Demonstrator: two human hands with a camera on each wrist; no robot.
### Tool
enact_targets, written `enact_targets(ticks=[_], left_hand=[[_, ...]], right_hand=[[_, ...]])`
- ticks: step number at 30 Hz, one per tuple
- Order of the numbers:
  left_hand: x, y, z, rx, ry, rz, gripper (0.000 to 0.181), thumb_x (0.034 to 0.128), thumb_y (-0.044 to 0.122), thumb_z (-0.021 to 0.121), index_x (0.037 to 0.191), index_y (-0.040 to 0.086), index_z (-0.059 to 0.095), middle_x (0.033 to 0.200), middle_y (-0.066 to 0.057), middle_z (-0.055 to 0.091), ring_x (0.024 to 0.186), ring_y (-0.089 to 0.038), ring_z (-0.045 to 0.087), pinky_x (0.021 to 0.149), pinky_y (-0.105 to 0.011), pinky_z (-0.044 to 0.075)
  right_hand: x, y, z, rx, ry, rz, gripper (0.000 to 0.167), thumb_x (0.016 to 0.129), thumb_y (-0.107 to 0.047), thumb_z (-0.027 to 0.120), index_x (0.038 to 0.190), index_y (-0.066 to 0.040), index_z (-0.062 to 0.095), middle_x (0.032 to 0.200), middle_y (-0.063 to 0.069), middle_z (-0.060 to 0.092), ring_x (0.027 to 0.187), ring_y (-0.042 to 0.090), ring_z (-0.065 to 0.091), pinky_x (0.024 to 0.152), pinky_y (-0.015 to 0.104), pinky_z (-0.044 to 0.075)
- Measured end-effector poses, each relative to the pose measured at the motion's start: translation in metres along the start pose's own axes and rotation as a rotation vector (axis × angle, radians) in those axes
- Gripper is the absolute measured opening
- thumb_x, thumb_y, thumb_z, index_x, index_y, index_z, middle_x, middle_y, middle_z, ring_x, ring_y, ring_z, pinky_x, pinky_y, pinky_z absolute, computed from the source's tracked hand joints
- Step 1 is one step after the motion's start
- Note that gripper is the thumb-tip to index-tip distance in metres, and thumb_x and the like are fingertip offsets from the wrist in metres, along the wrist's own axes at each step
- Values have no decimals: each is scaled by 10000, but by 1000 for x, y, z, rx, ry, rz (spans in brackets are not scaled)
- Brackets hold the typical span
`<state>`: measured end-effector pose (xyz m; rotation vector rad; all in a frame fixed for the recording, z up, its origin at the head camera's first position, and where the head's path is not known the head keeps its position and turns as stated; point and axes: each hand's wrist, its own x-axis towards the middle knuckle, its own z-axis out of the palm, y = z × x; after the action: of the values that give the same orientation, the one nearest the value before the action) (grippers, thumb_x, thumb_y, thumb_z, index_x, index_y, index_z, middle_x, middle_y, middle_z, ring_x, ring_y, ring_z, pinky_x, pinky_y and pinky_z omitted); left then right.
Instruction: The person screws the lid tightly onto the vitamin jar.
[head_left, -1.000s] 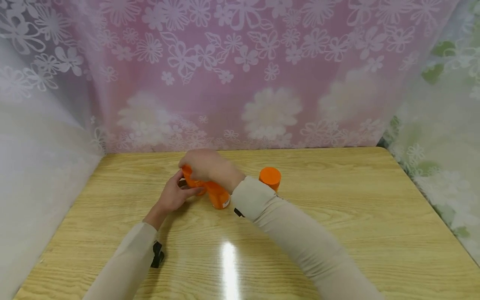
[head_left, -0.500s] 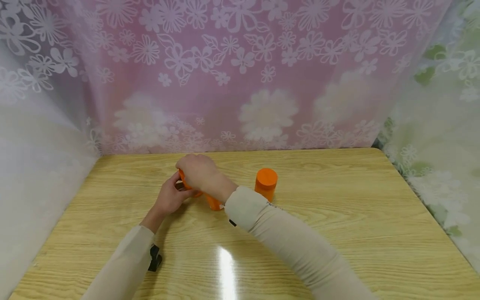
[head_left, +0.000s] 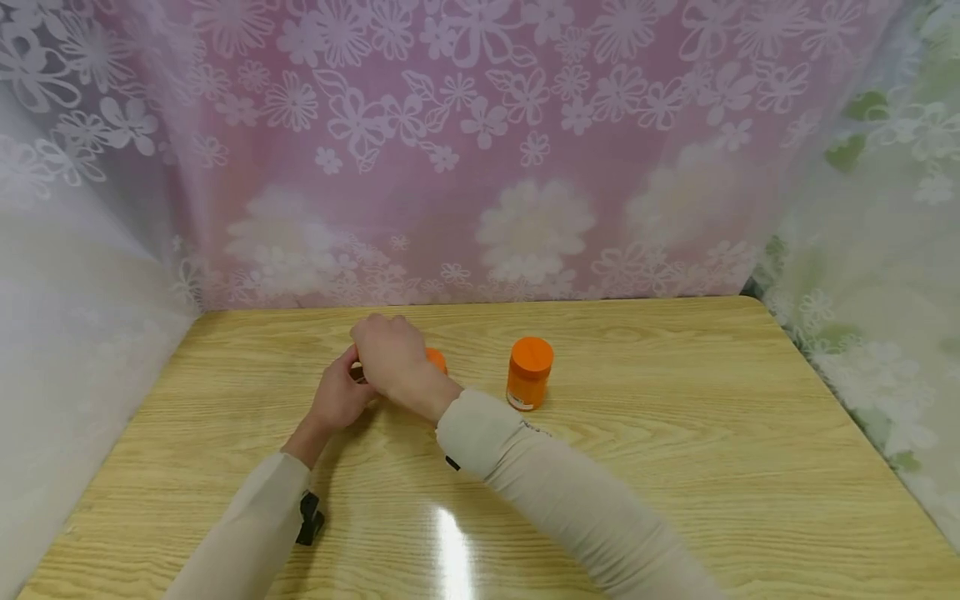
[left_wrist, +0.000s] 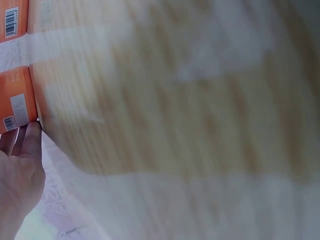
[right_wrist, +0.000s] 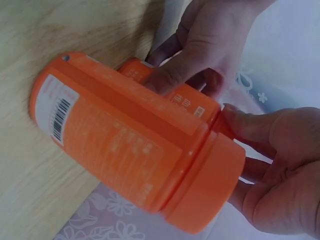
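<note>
My left hand (head_left: 341, 396) grips the body of an orange plastic bottle (right_wrist: 187, 102) that stands on the table, thumb on its near side. At that bottle's top, my right hand (head_left: 393, 354) has its fingers curled round the lid, which is mostly hidden. Right beside it stands a second orange bottle (right_wrist: 120, 135) with a ridged-edge screw lid (right_wrist: 207, 182) and a barcode label. The head view shows only part of this second bottle's lid (head_left: 437, 358) behind my right hand. In the left wrist view, my left hand (left_wrist: 20, 175) holds the lower bottle (left_wrist: 17, 97).
A third orange bottle (head_left: 529, 372) stands upright with its lid on, to the right of my right hand. The wood-grain table (head_left: 637, 433) ends at a pink flowered curtain (head_left: 480, 167) behind, with pale curtains at both sides.
My right hand has turned and shifted slightly down and left at the bottle top. The second bottle's lid now shows behind it, and the third bottle has come fully into sight. My left hand keeps its hold.
</note>
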<state>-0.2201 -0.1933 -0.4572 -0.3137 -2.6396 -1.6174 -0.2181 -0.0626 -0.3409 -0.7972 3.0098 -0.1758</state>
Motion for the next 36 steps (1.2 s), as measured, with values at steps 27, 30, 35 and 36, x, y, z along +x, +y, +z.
enact_targets(ticks=[27, 30, 35, 36], left_hand=[[9, 1, 0, 25, -26, -12, 566, 857, 30, 669, 1367, 22, 425, 1262, -201, 520, 1075, -357, 563, 860, -416, 512], [9, 0, -2, 38, -38, -15, 551, 867, 47, 658, 1368, 25, 429, 1257, -194, 531, 1073, -345, 563, 868, -423, 503], [6, -2, -9, 48, -43, -38, 629, 878, 149, 702, 1404, 33, 376, 1324, -173, 496, 1151, -350, 535, 912, -483, 471], [5, -3, -11, 28, -46, -54, 683, 868, 181, 724, 1420, 46, 346, 1345, -162, 469, 1169, -352, 521, 918, -487, 466]], right_hand=[[1, 8, 8, 22, 76, 7, 262, 915, -253, 666, 1177, -244, 663, 1115, -36, 621, 906, 211, 553, 723, 304, 520], [1, 10, 6, 63, 43, 7, 372, 925, -327, 642, 1288, -263, 599, 1259, -48, 569, 997, 203, 536, 732, 320, 520], [0, 12, -2, 85, -4, -32, 544, 949, -498, 522, 1440, -282, 432, 1478, -32, 380, 1296, 222, 389, 960, 361, 439], [-1, 12, -5, 78, -10, -41, 571, 951, -525, 496, 1459, -285, 398, 1510, -25, 331, 1347, 223, 331, 1022, 366, 386]])
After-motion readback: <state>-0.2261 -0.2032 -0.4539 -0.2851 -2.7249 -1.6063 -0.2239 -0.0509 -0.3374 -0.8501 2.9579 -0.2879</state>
